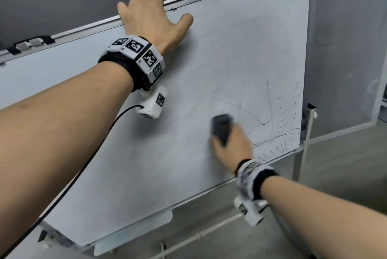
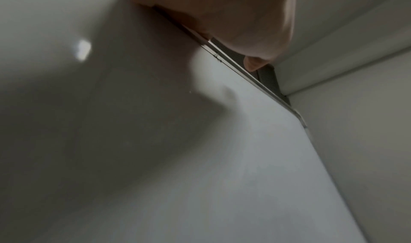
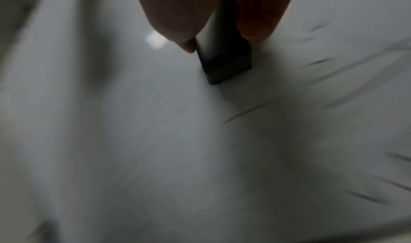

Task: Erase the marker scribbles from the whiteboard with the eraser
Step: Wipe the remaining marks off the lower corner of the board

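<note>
A tilted whiteboard (image 1: 219,59) fills the head view. Black marker scribbles (image 1: 282,120) cover its lower right corner, and faint smears lie across its middle. My right hand (image 1: 230,143) grips a black eraser (image 1: 221,127) and presses it flat on the board just left of the scribbles. In the right wrist view the eraser (image 3: 224,53) sits between thumb and fingers, with blurred strokes (image 3: 320,62) to its right. My left hand (image 1: 150,18) holds the board's top edge, fingers curled over the metal frame (image 2: 231,67) and thumb on the front face.
The board stands on a metal stand (image 1: 301,154) over a grey floor. A clip (image 1: 31,44) sits on the top frame at the left. A grey wall and a glass partition (image 1: 345,49) lie behind and to the right.
</note>
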Motion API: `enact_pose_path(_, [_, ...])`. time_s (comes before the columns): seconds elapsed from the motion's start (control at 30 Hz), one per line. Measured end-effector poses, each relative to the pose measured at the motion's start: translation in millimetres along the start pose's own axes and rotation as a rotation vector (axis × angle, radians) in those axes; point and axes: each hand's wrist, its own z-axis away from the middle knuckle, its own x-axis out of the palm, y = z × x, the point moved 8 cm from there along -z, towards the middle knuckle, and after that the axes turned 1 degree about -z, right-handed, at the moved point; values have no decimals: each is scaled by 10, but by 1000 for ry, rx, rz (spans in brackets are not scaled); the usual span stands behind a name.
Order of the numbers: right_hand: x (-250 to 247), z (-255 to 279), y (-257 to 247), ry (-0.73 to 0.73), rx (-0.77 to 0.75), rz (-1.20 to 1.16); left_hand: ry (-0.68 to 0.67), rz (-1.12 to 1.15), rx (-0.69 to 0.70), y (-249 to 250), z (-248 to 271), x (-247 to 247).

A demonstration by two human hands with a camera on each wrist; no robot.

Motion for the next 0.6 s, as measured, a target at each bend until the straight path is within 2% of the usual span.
enact_pose_path(0.07, [511, 350, -577, -208, -249, 122, 0, 18, 14, -3, 24, -14])
enact_pose_path(0.1, [610, 432, -748, -236, -323, 163, -2, 22, 19, -29, 24, -21])
enact_pose_path(0.17, [396, 213, -656, -159, -265, 157, -24, 31, 23, -90, 22, -28])
enact_pose_path(0.27, [-310, -350, -22, 63, 13, 73, -23, 23, 34, -132, 8, -22])
enact_pose_path(0.33, [-478, -376, 79, 187, 67, 24, -33, 15, 19, -129, 9, -8])
enact_pose_path(0.37, [-380, -267, -98, 186, 8, 17, -30, 19, 10, -104, 13, -16])
enact_pose_path(0.4, [-127, -102, -355, 112, -97, 40, -26, 27, 6, -82, 18, -29])
enact_pose_path(0.47, [438, 330, -877, -142, -378, 176, -22, 45, 18, -40, 31, -40])
enact_pose_path(0.5, [545, 418, -996, -199, -477, 234, -23, 47, 28, -32, 30, -41])
enact_pose_path(0.53, [475, 345, -992, -172, -496, 251, -30, 48, 32, -57, 39, -39])
enact_pose_path(0.6, [18, -75, -660, -14, -336, 207, -33, 56, 29, -132, 41, -41])
